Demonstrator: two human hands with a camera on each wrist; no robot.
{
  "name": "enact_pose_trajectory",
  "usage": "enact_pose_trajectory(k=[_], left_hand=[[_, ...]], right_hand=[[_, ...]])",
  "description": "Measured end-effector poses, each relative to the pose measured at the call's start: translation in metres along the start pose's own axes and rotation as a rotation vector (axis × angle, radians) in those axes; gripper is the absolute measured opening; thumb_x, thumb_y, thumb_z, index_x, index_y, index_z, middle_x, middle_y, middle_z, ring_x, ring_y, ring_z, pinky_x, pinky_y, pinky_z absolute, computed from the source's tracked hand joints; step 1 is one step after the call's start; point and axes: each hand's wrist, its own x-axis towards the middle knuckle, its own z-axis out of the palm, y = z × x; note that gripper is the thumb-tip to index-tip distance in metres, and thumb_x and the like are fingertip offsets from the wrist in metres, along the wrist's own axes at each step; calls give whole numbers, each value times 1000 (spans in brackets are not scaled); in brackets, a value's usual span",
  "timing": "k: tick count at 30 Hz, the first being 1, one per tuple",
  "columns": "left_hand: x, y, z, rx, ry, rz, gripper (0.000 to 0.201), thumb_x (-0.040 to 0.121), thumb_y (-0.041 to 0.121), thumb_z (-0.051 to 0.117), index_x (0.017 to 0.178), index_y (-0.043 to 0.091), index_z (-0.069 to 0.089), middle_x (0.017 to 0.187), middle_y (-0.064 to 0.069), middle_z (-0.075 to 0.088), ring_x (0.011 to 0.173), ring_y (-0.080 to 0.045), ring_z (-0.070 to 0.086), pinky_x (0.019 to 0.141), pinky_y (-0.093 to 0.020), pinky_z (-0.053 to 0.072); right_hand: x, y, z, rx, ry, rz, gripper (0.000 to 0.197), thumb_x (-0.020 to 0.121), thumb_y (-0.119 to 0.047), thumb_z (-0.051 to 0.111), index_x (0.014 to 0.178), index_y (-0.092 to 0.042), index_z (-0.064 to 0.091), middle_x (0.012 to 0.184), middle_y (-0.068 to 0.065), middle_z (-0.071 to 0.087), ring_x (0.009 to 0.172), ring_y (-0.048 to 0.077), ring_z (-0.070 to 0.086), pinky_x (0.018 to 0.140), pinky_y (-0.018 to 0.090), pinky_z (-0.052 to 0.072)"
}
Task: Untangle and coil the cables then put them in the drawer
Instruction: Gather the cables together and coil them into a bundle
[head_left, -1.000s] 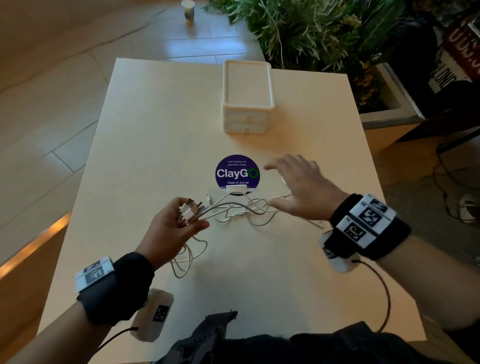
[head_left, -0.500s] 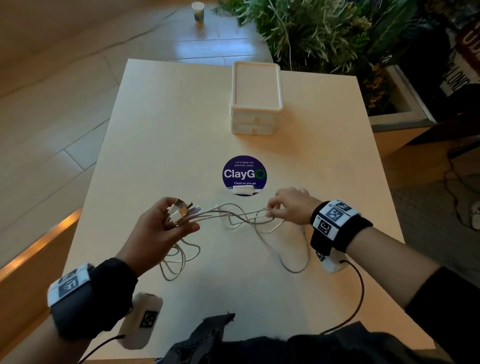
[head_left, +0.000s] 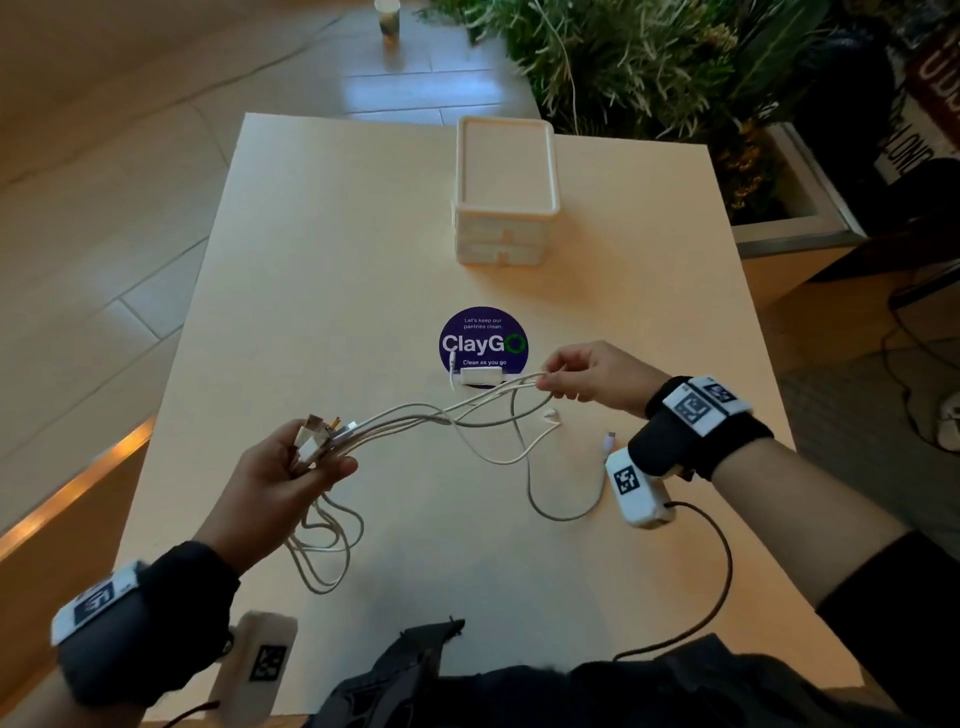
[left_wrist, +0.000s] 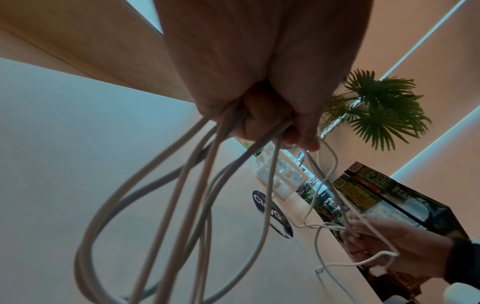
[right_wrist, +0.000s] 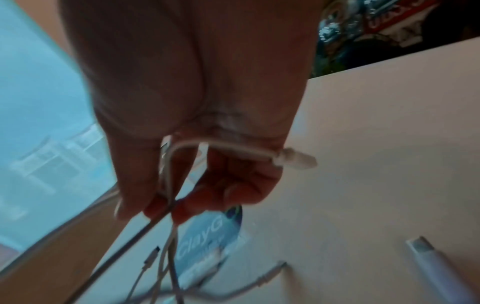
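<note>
Several white cables stretch between my two hands above the table. My left hand grips their plug ends in a bunch, and loops hang from it onto the table; the left wrist view shows the cables spilling from my fist. My right hand pinches the strands between thumb and fingers, raised off the table. In the right wrist view a cable runs through my fingers with a white plug sticking out. The white drawer unit stands at the far middle, drawers closed.
A round blue ClayGo sticker lies mid-table with a small white adapter at its near edge. Loose cable ends trail on the table near my right wrist. A planter with green plants stands beyond the far right corner.
My right hand went from hovering open over the tangle to pinching the strands, then lifted them up and to the right. The cables now stretch taut between my hands.
</note>
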Motion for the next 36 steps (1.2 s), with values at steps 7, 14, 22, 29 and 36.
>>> enact_pose_trajectory(k=[7,14,22,29,36], left_hand=[[2,-6,-4,14,38,-22,19,78,3,72,95,3,63,66,-6,46,57,-8,39,49,-15,34],[2,-4,1,-7,29,-43,20,78,2,73,91,16,66,59,12,47,57,-8,39,50,-13,35],[1,3,7,-5,27,-38,20,79,-2,69,93,11,65,58,12,49,55,-5,39,49,-13,34],[3,13,-2,-29,93,-49,23,79,-2,67,96,13,66,70,-9,49,49,-2,41,48,-8,35],[5,12,-2,-10,103,-67,22,81,-2,66,103,0,64,62,-5,47,43,-1,41,46,-8,34]], right_hand=[[-8,-8,-14,317,-326,66,31,73,-1,48,99,-3,64,93,13,62,83,15,60,79,22,51],[-10,-4,-9,291,-199,-26,18,85,3,62,98,-7,71,89,6,72,82,10,68,86,21,54],[-6,-6,16,-165,-9,-94,17,69,-16,82,74,-14,65,78,-6,58,66,1,53,65,18,38],[-6,-1,27,-76,-157,-82,27,80,-9,72,63,-14,50,63,3,54,64,8,63,70,29,50],[-13,-1,23,140,-205,-72,6,78,-22,71,80,-17,74,64,-3,52,63,7,44,63,16,37]])
